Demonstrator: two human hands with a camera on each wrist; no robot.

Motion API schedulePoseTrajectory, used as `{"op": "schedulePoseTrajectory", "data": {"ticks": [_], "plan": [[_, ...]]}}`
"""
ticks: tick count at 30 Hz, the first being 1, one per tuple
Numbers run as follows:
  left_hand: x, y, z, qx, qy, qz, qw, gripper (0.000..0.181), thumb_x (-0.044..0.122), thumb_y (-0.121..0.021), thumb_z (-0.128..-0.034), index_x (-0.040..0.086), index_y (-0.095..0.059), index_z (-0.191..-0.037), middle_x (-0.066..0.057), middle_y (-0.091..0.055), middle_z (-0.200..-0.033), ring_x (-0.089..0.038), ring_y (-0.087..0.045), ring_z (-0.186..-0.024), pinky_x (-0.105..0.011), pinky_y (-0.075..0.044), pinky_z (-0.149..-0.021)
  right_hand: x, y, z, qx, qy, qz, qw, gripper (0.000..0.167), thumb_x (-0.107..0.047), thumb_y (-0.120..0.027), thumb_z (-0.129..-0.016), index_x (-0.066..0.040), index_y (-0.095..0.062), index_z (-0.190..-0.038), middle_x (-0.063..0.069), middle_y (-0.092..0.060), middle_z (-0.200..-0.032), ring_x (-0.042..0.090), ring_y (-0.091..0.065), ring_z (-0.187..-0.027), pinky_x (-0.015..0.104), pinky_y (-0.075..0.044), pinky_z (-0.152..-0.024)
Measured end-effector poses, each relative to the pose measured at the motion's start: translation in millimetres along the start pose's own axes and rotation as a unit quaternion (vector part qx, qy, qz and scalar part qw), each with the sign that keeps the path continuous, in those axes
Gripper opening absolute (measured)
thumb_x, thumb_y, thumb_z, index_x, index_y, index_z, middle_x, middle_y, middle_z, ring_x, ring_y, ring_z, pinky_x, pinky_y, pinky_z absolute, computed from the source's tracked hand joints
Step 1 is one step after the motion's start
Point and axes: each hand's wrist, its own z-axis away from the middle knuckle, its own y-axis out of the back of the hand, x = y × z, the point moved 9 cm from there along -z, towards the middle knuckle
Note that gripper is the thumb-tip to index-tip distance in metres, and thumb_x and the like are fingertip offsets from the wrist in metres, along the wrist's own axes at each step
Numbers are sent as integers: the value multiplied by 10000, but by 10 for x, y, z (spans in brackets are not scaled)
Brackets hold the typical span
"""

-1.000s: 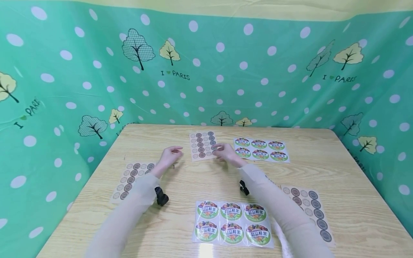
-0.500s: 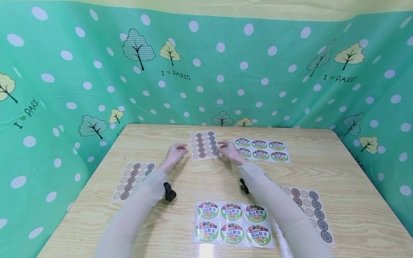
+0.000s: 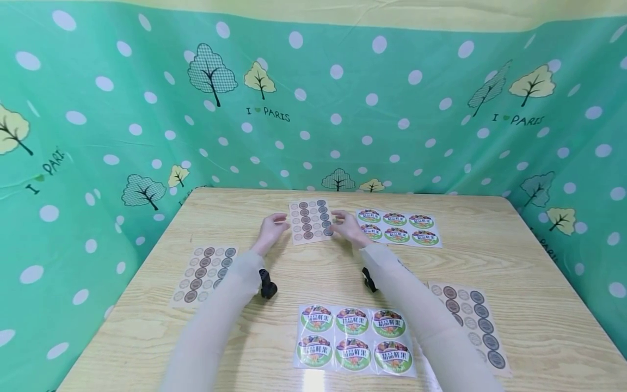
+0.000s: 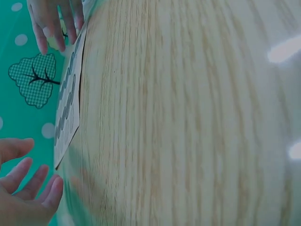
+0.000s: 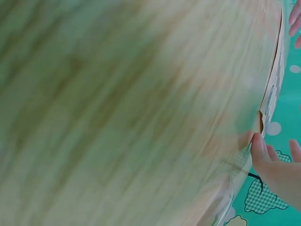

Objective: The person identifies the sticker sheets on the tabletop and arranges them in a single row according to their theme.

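A sheet of round brown and grey stickers [image 3: 311, 222] lies at the far middle of the table. Just off its left edge is my left hand [image 3: 272, 227], fingers spread and holding nothing; the left wrist view shows the same hand [image 4: 29, 188] with a gap to the sheet [image 4: 68, 101]. At the sheet's right edge is my right hand [image 3: 348, 226], fingers loosely apart. In the right wrist view, the thumb of that hand [image 5: 277, 172] is at the sheet's slightly lifted corner; whether it touches is hard to tell.
A fruit label sheet [image 3: 395, 227] lies right of my right hand, another [image 3: 354, 340] at the near middle. More round sticker sheets lie at left [image 3: 203, 274] and right [image 3: 468, 321], partly behind my sleeves. A green dotted curtain [image 3: 338, 98] surrounds the wooden table [image 3: 313, 283].
My left hand has moved right and farther out, up to the sheet's left side. My right hand has shifted slightly right, from over the sheet to its right edge.
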Motion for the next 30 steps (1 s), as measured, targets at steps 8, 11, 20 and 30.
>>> {"op": "schedulePoseTrajectory", "data": {"ticks": [8, 11, 20, 30], "plan": [[-598, -116, -486, 42, 230, -97, 9997, 437, 79, -633, -784, 24, -516, -1202, -133, -529, -1191, -246, -518, -1045, -315, -460, -846, 32, -11, -26, -27, -144, 23, 9999, 605, 1, -568, -779, -53, -346, -1338, 163, -311, -1379, 305, -357, -1220, 380, -342, -991], [-743, -149, -597, -5, 389, -219, 9990, 457, 125, -662, -774, 46, -519, -1201, -121, -543, -1152, -236, -514, -1029, -312, -458, -842, 37, -19, -48, -99, -112, 86, 9999, 605, -13, -572, -787, -51, -335, -1343, 162, -310, -1380, 302, -342, -1234, 380, -331, -999], [-1182, -240, -936, -163, 439, -452, 9979, 521, 163, -673, -761, 26, -490, -1229, -100, -541, -1092, -204, -526, -934, -286, -469, -745, 34, -44, -87, -295, -60, 361, 9989, 643, -34, -591, -785, -32, -297, -1357, 164, -311, -1380, 296, -310, -1252, 387, -283, -1028], [-2639, -412, -2080, -133, 513, -758, 9957, 672, 264, -763, -648, 173, -491, -1256, -9, -515, -1167, -188, -495, -1006, -337, -450, -830, 41, -51, -66, -361, -43, 312, 9989, 665, -48, -596, -788, -18, -268, -1366, 134, -303, -1396, 281, -304, -1258, 362, -270, -1037]]}}
